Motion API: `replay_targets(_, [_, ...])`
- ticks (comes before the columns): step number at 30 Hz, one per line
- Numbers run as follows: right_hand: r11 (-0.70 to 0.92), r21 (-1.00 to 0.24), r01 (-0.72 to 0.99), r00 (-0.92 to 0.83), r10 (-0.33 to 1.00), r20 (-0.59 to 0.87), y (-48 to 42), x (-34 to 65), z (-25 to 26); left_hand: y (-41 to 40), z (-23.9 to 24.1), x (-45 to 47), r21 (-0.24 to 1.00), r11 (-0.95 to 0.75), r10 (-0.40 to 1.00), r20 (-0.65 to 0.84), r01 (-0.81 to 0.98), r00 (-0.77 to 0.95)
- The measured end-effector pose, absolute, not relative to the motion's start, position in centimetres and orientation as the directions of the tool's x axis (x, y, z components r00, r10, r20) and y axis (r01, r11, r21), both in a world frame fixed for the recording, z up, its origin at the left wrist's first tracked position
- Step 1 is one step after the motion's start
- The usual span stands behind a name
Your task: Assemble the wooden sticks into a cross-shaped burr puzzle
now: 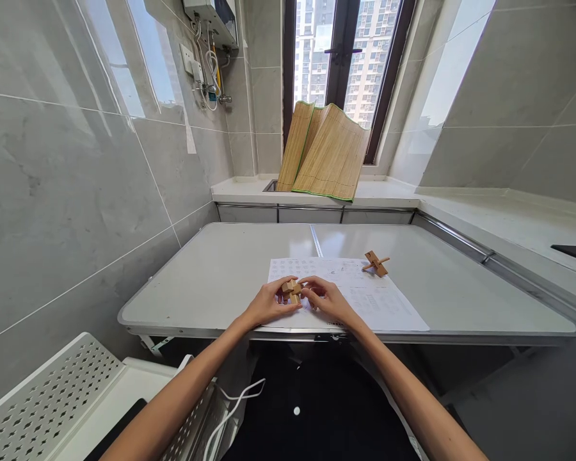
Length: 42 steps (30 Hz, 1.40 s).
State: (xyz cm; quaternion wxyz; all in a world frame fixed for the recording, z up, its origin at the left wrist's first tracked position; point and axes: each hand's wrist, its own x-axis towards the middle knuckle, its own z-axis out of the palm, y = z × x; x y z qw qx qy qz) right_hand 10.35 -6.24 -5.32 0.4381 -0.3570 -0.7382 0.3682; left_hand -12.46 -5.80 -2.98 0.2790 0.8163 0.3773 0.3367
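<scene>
A small wooden burr puzzle (294,288) of interlocking light-brown blocks is held near the table's front edge. My left hand (271,302) is closed around its left side, thumb below and fingers above. From the right, my right hand (327,298) has its curled fingertips pressed to the puzzle. Parts of the blocks are hidden by the fingers. Under both hands lies a large white printed sheet (381,304); its print is too small to read. A second wooden puzzle (376,263), a flat block with a rod through it, rests on the sheet's upper right edge.
The white folding table (196,275) has a centre seam. Behind it, bamboo mats (329,153) lean on a counter (249,191) before a window. At lower left stands a perforated white rack (48,410), with a white cable (235,410) close to my lap.
</scene>
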Motion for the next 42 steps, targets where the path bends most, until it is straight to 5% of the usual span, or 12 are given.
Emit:
replay_targets(8, [0.412, -0.9, 0.143, -0.385, 0.861, 0.333, -6.0, 10.3, -5.7, -5.9, -2.4, -12.5, 0.829, -0.496, 0.808, 0.331, 0.259, 0.488])
replay_targets(29, [0.466, -0.845, 0.262, -0.369, 0.857, 0.359, -5.9, 10.1, -5.9, -5.9, -2.4, -12.7, 0.718, -0.631, 0.715, 0.391, 0.294, 0.579])
replay_targets(37, [0.408, -0.829, 0.383, -0.021, 0.901, 0.434, -4.6, 13.1, -6.4, -4.2, -4.4, -12.9, 0.785, -0.475, 0.865, 0.334, 0.397, 0.375])
replay_targets(42, [0.224, -0.674, 0.703, 0.23, 0.826, 0.514, -3.2, 18.6, -6.9, -4.1, -4.3, -12.9, 0.768, -0.472, 0.869, 0.323, 0.432, 0.376])
